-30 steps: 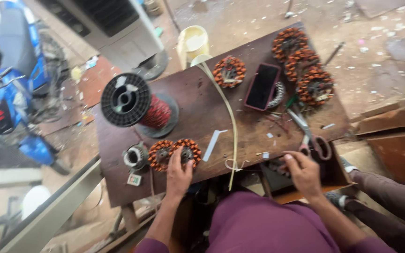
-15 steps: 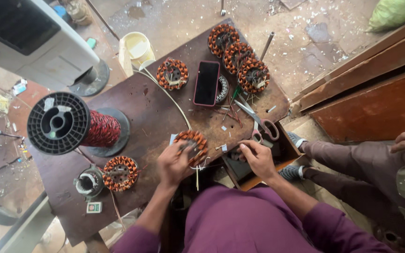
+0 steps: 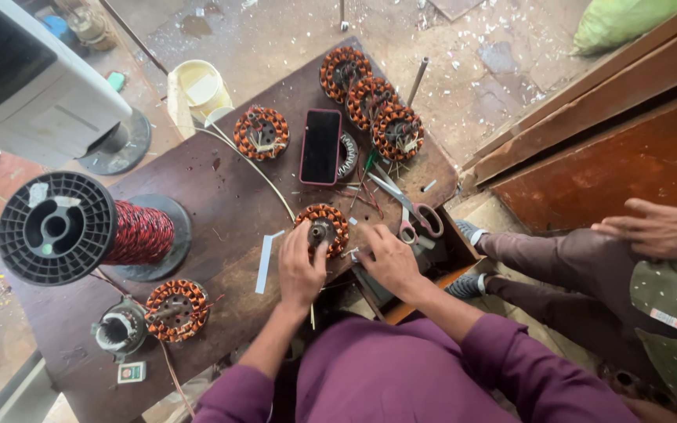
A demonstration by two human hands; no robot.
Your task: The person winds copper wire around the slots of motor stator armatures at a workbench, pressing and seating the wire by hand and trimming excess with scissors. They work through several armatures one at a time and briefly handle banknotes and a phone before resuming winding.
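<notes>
A round stator wound with copper-orange wire (image 3: 324, 226) lies on the dark wooden table (image 3: 221, 196) near its front edge. My left hand (image 3: 299, 270) rests against its left side, fingers curled on the rim. My right hand (image 3: 389, 258) sits just to its right at the table edge, fingers bent, pinching something small that I cannot make out. Both sleeves are purple.
A big black spool of red wire (image 3: 80, 227) stands at left, with another wound stator (image 3: 175, 309) and a bare core (image 3: 121, 329) in front. More stators (image 3: 371, 98), a dark phone (image 3: 320, 146) and red-handled scissors (image 3: 413, 211) lie farther back. Another person (image 3: 660, 227) sits at right.
The wound stator moved from the table's left front to the middle front with my left hand. My right hand came beside it. The camera view swung right and closer.
</notes>
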